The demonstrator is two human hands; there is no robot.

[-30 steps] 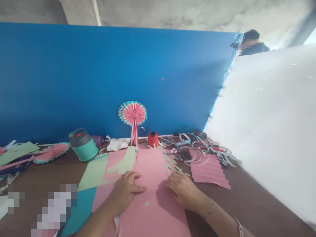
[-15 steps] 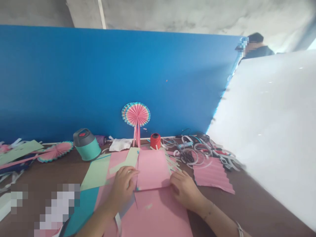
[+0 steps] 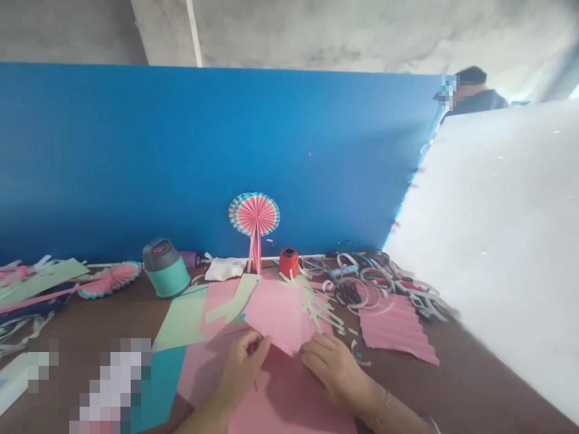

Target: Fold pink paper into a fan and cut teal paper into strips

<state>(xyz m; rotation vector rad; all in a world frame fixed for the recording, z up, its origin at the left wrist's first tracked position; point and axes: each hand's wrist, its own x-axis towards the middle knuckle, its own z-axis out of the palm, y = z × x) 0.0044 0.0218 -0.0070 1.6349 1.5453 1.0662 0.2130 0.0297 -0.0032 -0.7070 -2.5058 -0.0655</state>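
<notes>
My left hand and my right hand rest close together on a large pink paper sheet on the brown table. Both pinch the near edge of a smaller pink sheet, which now lies skewed with one corner pointing at me. The left thumb and fingers are closed on that corner; the right fingers curl onto its right edge. Thin pale green paper strips lie over the sheet's far right side.
Behind stand a pink and teal paper fan, a red thread spool, a teal flask, a pleated pink sheet, scissors among paper loops, green paper and teal paper. A person stands beyond the blue partition.
The small pink sheet, square to me before, has been turned and pulled nearer. Both hands have drawn back toward me and closer together. My view has tilted slightly.
</notes>
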